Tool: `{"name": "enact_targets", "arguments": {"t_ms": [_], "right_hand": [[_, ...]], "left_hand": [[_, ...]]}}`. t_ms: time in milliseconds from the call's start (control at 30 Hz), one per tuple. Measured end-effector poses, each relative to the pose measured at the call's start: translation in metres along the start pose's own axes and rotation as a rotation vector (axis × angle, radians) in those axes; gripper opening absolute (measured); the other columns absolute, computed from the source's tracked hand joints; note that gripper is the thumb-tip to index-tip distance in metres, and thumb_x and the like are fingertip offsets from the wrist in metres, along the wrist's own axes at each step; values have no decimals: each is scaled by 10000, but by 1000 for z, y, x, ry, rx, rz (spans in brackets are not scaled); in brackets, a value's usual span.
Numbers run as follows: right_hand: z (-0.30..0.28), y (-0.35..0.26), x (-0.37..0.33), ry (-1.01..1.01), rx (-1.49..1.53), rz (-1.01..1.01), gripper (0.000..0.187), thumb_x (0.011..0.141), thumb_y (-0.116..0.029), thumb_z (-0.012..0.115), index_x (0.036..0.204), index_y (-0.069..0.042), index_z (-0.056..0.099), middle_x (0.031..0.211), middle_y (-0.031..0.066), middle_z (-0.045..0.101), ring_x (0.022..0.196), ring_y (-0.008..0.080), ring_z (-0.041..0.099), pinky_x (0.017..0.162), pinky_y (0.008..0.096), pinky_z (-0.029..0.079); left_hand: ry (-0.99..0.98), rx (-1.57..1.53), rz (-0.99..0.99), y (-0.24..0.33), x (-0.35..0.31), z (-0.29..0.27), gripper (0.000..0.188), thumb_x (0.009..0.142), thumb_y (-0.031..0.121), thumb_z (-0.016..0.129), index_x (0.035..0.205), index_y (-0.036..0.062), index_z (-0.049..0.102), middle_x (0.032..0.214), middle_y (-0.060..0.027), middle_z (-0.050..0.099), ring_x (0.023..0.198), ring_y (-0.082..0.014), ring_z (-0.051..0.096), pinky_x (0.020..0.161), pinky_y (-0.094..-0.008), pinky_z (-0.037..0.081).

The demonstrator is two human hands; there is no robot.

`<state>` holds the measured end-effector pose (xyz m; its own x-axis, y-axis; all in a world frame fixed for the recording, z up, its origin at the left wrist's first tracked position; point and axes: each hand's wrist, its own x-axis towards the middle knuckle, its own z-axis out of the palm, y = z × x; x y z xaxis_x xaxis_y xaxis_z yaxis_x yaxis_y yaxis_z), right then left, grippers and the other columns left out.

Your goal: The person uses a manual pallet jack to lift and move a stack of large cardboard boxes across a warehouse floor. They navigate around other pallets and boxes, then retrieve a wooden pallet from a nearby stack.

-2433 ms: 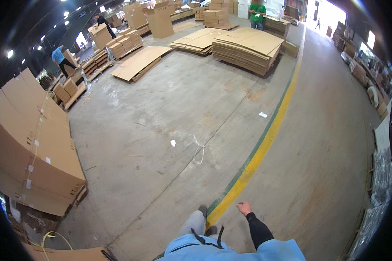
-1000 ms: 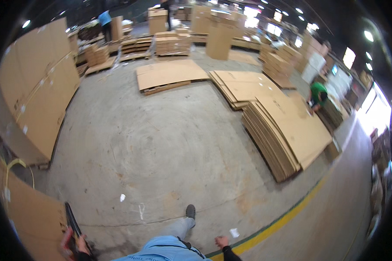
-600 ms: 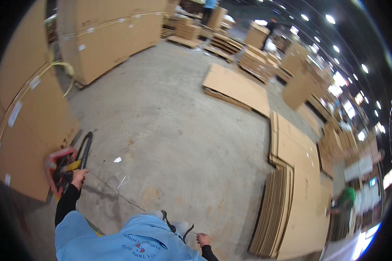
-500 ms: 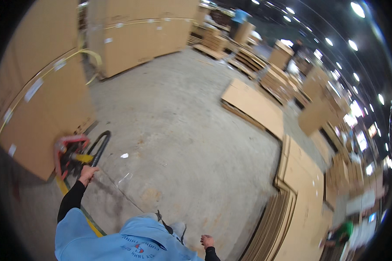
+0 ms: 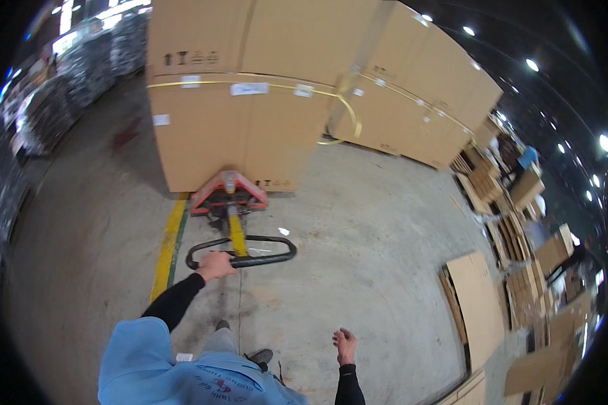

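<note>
My left hand [image 5: 216, 265] is wrapped round the left part of the black loop handle [image 5: 273, 259] of a pallet jack. The jack's yellow shaft [image 5: 236, 233] runs from the handle to its red body [image 5: 230, 190], which stands against the foot of a tall stack of brown cartons [image 5: 213, 135]. A yellow strap [image 5: 216, 83] goes round that stack. Free of any object, my right hand [image 5: 345, 345] hangs out to the right above the floor, its fingers loosely bent and apart.
Another strapped carton stack [image 5: 412, 94] stands behind to the right. Flat cardboard [image 5: 476, 304] lies low at the right, near several loaded pallets and a person in blue [image 5: 527, 158]. Plastic-wrapped loads [image 5: 51, 115] line the left. A yellow floor line [image 5: 167, 246] passes left of the jack.
The view has swung left, so the jack and carton stack now lie ahead of me. My left hand stays on the handle, whose loop now faces me. My right hand shows higher.
</note>
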<state>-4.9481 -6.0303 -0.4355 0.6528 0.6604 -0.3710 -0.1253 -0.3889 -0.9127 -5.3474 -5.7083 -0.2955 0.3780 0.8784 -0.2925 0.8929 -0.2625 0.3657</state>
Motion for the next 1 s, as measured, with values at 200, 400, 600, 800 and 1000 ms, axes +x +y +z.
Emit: {"name": "enact_targets", "arguments": {"t_ms": [200,400,600,800,1000], "right_hand": [[145,-128,-22,-85,38,-249,626,906,-269,655,1398,25,403,1330,189,498,1142,257,531,894,377,480],[249,-176,-21,-56,-155,-488,514,942,-274,611,1355,6,485,1303,196,549,1157,253,536,935,374,453],[300,-186,-37,-431,-590,-655,300,910,-249,626,968,41,672,983,182,679,931,312,616,941,407,427],[328,-219,-69,-675,-790,-670,325,956,-308,539,971,-38,720,806,113,667,1019,314,598,1044,408,355],[382,-296,-45,-673,-407,-303,582,1016,-444,413,809,39,662,898,140,703,880,195,632,802,345,505]], "left_hand": [[75,18,44,10,-65,-6,388,698,431,696,942,131,734,846,-148,710,820,-316,698,744,-442,560],[59,-22,145,-31,-101,-32,370,703,404,717,906,95,708,783,-149,687,790,-326,689,689,-461,551],[79,-66,236,-103,-116,-58,407,702,428,731,945,105,691,755,-132,676,775,-328,684,655,-465,541],[-117,-75,285,-149,-111,-110,443,737,476,718,980,109,668,728,-144,668,741,-345,680,635,-474,536],[9,-130,431,-169,-66,-212,442,767,479,702,964,92,619,699,-132,641,699,-336,672,604,-474,526]]}}
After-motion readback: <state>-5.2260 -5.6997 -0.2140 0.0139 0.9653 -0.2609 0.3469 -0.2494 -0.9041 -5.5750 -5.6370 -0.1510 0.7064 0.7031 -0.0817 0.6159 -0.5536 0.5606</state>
